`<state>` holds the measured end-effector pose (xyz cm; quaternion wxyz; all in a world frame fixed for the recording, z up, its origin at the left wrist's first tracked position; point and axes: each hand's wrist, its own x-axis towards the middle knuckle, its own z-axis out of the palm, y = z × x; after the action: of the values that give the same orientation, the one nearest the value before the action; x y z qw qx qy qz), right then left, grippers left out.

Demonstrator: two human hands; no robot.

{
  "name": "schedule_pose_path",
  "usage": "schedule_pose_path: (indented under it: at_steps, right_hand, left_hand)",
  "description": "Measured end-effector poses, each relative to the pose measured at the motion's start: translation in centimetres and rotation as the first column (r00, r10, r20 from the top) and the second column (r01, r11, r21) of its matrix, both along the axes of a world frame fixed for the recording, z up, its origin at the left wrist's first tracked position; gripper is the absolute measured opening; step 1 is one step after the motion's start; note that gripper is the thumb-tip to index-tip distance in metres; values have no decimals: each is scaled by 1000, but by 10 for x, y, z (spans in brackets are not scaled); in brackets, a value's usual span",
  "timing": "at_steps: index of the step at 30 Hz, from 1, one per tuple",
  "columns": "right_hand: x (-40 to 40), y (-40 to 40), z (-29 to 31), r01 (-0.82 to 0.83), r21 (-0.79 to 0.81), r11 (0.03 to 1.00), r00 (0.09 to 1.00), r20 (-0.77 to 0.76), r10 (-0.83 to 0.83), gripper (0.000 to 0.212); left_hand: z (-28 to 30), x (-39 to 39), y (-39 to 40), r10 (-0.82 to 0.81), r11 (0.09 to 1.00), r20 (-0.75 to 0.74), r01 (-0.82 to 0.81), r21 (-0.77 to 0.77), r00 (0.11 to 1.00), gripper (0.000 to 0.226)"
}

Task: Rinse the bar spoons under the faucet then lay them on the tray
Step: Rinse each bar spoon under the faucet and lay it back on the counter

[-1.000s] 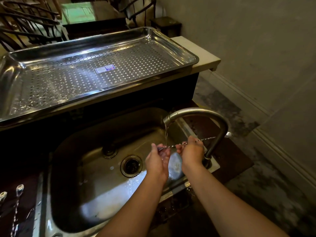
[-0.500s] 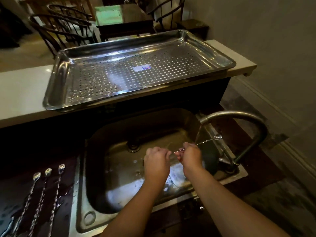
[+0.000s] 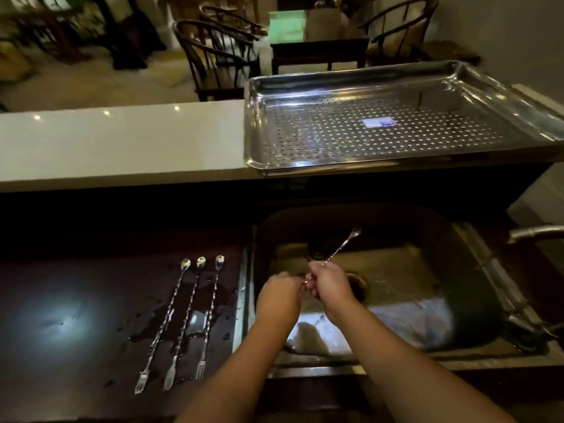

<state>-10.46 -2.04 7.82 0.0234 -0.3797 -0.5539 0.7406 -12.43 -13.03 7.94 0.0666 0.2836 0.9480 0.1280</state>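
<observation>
My right hand [image 3: 329,282] grips the lower end of a twisted bar spoon [image 3: 341,247] over the sink [image 3: 476,270]; its bowl points up and away to the right. Just to its left, my left hand [image 3: 280,296] is curled, its fingertips at the spoon's near end. Three more bar spoons [image 3: 183,322] with forked tails lie side by side on the dark wet counter left of the sink. The perforated steel tray [image 3: 396,132] sits on the white ledge behind the sink and holds no spoons. The faucet [image 3: 534,232] pokes in at the right edge, away from both hands.
A white ledge [image 3: 122,141] runs along behind the dark counter [image 3: 76,315]. Beyond it stand dark wooden chairs [image 3: 216,56] and a table [image 3: 317,47]. The sink drain [image 3: 357,285] lies just right of my hands.
The view has swung left, so the faucet now sits at the right edge. Both hands have carried the spoon away from the spout toward the sink's left side, and the spoon now tilts upward.
</observation>
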Motion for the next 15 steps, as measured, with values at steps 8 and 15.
schedule_pose_path:
  at_steps: [8,15]
  right_hand:
    - [-46,-98,-1,-165,93,982,986,16,164,25]
    - [-80,-177,-3,-145,209,967,989,39,140,19]
  left_hand:
    - [2,-30,-95,168,986,6,-168,-5,986,23]
    - [-3,-46,-172,351,936,56,-351,1,935,23]
